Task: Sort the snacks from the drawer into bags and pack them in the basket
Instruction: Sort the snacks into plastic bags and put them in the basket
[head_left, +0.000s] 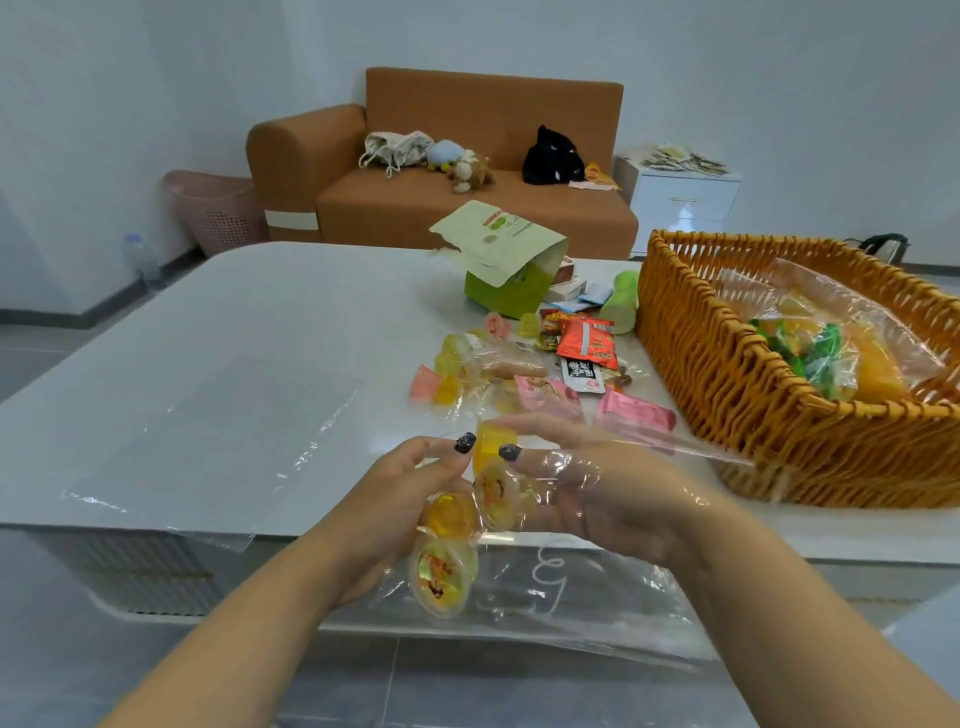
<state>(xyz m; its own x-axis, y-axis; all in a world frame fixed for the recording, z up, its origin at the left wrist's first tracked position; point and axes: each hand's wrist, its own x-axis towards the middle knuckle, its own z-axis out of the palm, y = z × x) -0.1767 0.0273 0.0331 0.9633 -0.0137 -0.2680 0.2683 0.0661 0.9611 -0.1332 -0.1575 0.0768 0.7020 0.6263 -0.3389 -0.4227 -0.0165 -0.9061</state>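
white table (249, 332): snack packets (584, 343), wicker basket (737, 384), green box (506, 293).

Head view, down over table (218, 332)
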